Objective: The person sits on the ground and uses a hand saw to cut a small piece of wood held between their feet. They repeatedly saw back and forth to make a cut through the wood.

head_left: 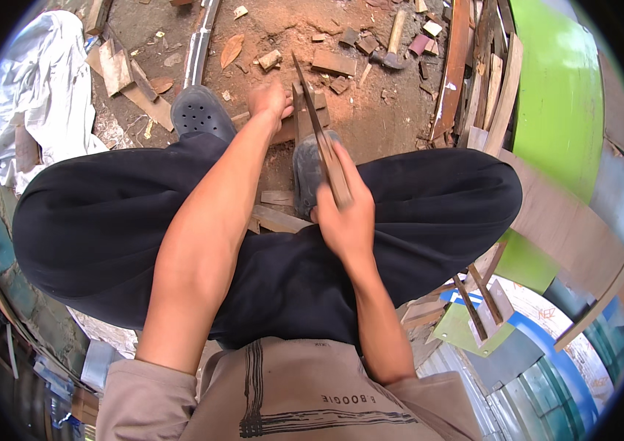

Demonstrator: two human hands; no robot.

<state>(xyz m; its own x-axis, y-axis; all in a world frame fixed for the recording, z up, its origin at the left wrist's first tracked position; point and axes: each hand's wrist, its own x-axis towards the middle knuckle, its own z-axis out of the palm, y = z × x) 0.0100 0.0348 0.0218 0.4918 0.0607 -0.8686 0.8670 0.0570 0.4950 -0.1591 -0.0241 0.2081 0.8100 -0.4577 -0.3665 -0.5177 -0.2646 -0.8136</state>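
My right hand (346, 220) is closed round the wooden handle of a long, narrow, dark-bladed tool (312, 110). Its blade is seen nearly edge-on, so I cannot tell whether it is a saw or a large knife. The blade points away from me, passing over a piece of wood (299, 121) on the ground. Farther forward, my left hand (271, 101) has its fingers curled against that wood, left of the blade. My right clog (310, 176) is beside the near end of the wood. The left clog (201, 110) stands left of my left hand.
A hammer (396, 37) lies on the dirt ahead to the right, among several wood offcuts (334, 62). Long boards (450, 81) and a green panel (554, 95) line the right side. White cloth (43, 88) lies at left. A metal strip (199, 48) runs ahead of the left clog.
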